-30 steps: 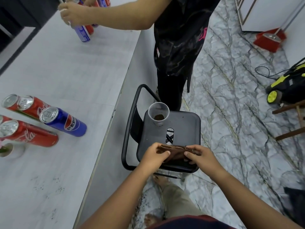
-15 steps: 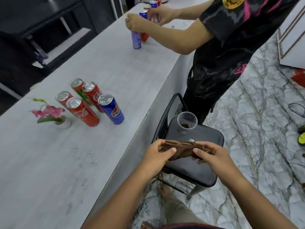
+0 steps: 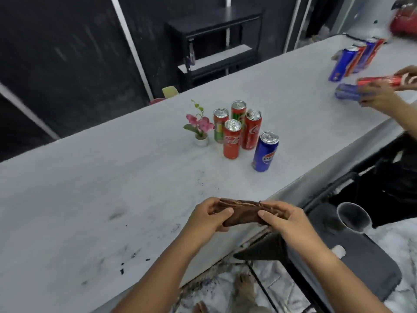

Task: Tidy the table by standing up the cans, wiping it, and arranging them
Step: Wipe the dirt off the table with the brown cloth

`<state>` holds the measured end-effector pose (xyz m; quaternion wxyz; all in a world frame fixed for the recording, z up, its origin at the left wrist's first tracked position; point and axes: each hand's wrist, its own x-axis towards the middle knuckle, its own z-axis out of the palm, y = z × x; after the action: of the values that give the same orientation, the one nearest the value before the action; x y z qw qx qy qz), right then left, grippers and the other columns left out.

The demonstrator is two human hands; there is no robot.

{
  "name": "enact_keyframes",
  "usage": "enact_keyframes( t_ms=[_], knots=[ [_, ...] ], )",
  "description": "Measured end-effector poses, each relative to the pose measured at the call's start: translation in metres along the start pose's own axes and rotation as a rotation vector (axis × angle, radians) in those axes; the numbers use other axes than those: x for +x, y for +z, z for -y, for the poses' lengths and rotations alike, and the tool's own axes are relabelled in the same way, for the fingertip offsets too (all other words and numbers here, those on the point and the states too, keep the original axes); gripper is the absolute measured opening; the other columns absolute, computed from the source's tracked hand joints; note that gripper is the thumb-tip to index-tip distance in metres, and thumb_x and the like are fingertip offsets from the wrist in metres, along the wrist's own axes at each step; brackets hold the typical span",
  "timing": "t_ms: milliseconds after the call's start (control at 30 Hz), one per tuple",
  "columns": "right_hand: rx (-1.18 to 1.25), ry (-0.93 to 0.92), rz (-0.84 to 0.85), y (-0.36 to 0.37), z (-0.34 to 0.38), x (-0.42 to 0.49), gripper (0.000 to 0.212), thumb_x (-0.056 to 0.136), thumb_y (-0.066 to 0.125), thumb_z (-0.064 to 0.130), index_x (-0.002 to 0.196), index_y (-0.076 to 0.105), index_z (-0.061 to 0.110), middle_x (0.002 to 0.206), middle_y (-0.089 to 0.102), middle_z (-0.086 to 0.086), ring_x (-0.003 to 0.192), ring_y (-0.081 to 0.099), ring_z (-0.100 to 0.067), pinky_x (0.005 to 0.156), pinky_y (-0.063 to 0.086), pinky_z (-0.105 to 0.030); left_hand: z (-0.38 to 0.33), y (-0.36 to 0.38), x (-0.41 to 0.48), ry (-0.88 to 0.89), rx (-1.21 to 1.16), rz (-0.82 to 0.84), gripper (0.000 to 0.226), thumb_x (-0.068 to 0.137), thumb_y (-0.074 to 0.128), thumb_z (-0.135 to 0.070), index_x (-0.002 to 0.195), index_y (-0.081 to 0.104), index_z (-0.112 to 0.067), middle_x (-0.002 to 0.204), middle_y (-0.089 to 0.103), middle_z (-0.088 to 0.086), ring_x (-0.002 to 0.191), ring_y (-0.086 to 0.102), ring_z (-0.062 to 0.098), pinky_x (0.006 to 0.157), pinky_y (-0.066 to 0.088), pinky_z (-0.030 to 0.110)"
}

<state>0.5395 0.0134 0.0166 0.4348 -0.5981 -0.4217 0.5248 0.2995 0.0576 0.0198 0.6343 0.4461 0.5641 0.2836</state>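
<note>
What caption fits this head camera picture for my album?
The left hand and right hand hold a folded brown cloth over the table, near five upright cans and a potted flower.

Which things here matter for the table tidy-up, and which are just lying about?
In the job:
- brown cloth, gripped by left hand and right hand
- five standing cans
- table, with dark specks

Lying about:
- potted flower
- plastic cup on black chair
- black shelf
</note>
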Motion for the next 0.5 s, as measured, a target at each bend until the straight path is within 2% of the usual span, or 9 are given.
enact_keyframes(
  t_ms=[100, 233, 500],
  knots=[
    [-0.059, 0.0, 0.142, 0.04, 0.011, 0.022, 0.019, 0.096, 0.08, 0.018, 0.107, 0.084, 0.033, 0.097, 0.084, -0.006, 0.086, 0.081, -0.025, 0.068, 0.061, -0.027, 0.004, -0.043, -0.013, 0.007, -0.063, -0.119, 0.018, 0.101, 0.076, -0.017, 0.119, 0.077, -0.015, 0.116, 0.082, 0.007, 0.104, 0.08, 0.023, 0.087, 0.068, 0.045],
    [-0.152, -0.031, 0.253, 0.093, 0.025, 0.047, 0.015, 0.095, 0.08, 0.015, 0.108, 0.083, 0.023, 0.093, 0.084, -0.005, 0.084, 0.081, -0.028, 0.069, 0.064, -0.033, 0.007, -0.092, -0.031, 0.014, -0.101, -0.27, 0.019, 0.1, 0.076, -0.019, 0.119, 0.076, -0.015, 0.113, 0.082, 0.006, 0.102, 0.08, 0.025, 0.087, 0.068, 0.047],
    [-0.241, -0.044, 0.447, 0.185, 0.045, 0.075, 0.015, 0.094, 0.081, 0.015, 0.105, 0.084, 0.025, 0.092, 0.084, 0.001, 0.081, 0.081, -0.021, 0.067, 0.062, -0.029, 0.026, -0.17, -0.056, 0.01, -0.107, -0.486, 0.017, 0.099, 0.079, -0.029, 0.115, 0.078, -0.024, 0.105, 0.084, -0.003, 0.097, 0.08, 0.019, 0.072, 0.062, 0.027]
  ],
)
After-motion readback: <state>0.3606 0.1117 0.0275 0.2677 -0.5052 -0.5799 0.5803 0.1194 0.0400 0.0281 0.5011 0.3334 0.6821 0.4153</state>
